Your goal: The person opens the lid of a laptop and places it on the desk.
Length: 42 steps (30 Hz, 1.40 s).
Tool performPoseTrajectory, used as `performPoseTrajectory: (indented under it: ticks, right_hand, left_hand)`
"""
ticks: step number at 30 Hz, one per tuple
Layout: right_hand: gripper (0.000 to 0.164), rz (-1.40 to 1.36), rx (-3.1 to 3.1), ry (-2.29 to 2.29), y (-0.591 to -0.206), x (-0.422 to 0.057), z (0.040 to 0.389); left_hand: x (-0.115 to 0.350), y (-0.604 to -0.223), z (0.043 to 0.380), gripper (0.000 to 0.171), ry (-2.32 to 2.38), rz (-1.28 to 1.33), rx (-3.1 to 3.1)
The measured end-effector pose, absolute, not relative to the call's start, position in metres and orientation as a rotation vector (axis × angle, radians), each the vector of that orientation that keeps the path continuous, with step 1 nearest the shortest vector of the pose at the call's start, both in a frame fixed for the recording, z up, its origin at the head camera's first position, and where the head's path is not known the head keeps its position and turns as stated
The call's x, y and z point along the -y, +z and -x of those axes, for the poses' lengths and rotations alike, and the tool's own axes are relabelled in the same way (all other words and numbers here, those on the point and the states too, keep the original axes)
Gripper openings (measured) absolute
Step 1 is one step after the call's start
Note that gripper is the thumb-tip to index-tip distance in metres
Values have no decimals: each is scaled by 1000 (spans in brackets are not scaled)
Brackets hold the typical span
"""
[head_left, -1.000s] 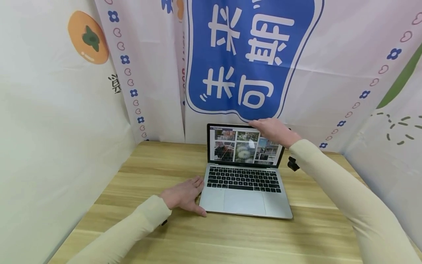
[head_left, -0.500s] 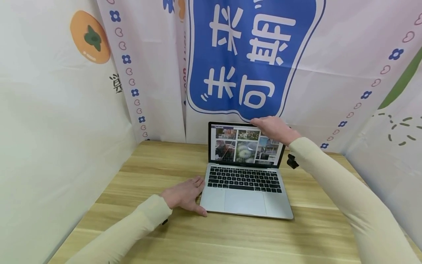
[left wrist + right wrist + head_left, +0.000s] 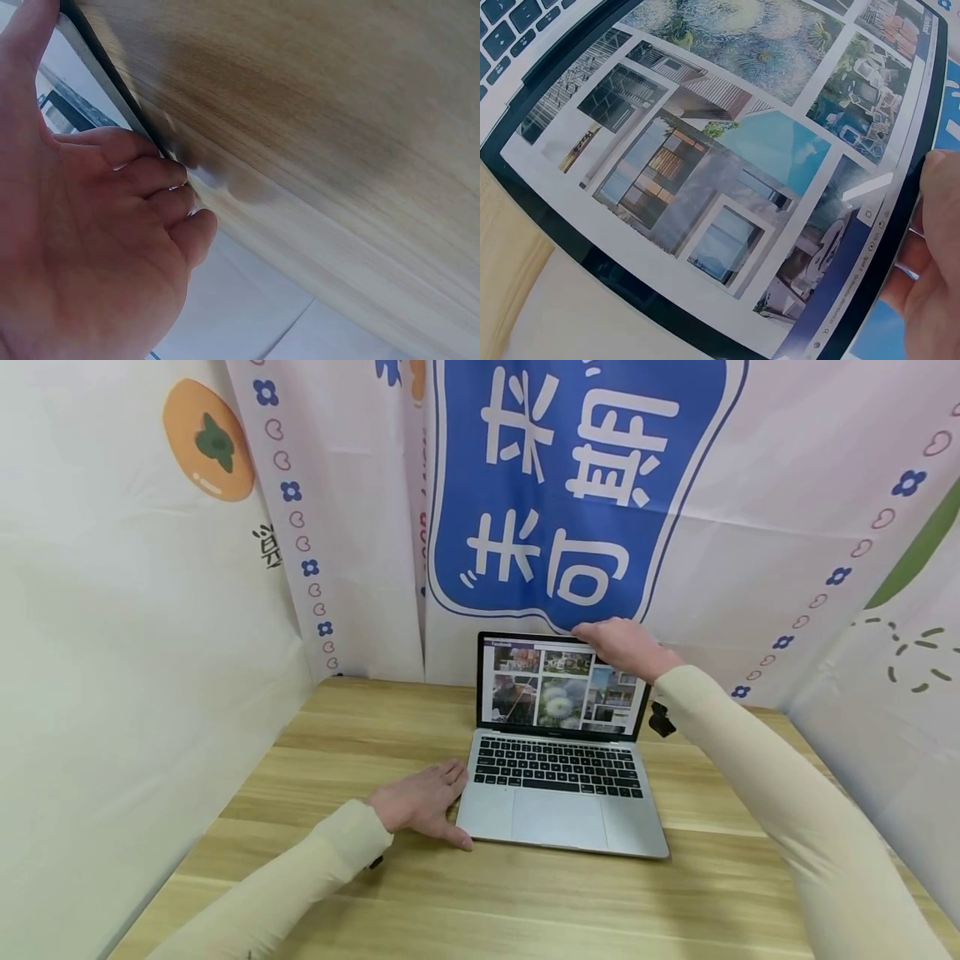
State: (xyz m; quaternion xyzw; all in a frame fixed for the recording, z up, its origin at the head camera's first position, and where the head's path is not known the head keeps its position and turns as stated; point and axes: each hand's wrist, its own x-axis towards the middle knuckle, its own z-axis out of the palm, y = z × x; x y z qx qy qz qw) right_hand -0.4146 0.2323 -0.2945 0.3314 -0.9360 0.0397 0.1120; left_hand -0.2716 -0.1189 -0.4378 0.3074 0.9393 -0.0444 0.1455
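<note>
A silver laptop [image 3: 558,814] stands unfolded on the wooden table, its lit screen [image 3: 562,689] covered with photo tiles. My left hand [image 3: 420,802] rests on the table at the base's left side. The fingers touch the left edge while the thumb reaches the front corner; in the left wrist view the fingertips lie along that edge. My right hand [image 3: 618,646] holds the lid's top edge near its right corner. In the right wrist view the thumb lies against the screen's rim, with fingers [image 3: 900,281] behind the lid, partly hidden by it.
The wooden table [image 3: 525,910] extends in front of the laptop and to both sides. A printed cloth [image 3: 352,527] with a blue sign hangs close behind the lid. White cloth walls [image 3: 150,693] flank the table. Each wrist carries a small black device [image 3: 662,720].
The lid has tilted back slightly, its top edge higher in the head view, with my right hand rising along with it. The left hand keeps its place beside the base.
</note>
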Motion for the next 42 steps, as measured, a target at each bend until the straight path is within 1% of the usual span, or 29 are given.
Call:
performPoseTrajectory:
  ticks: [9, 23, 37, 42]
  right_hand:
    - [38, -859, 2860, 242, -295, -247, 423]
    - [39, -793, 2920, 298, -291, -256, 428]
    - [34, -692, 2906, 323, -297, -279, 432]
    - [30, -651, 2878, 298, -297, -289, 435]
  left_hand:
    - [118, -435, 272, 120, -141, -876, -2703]
    - [117, -434, 273, 120, -122, -883, -2695]
    - [119, -439, 271, 120, -106, -879, -2693]
    - [120, -438, 272, 121, -97, -871, -2692]
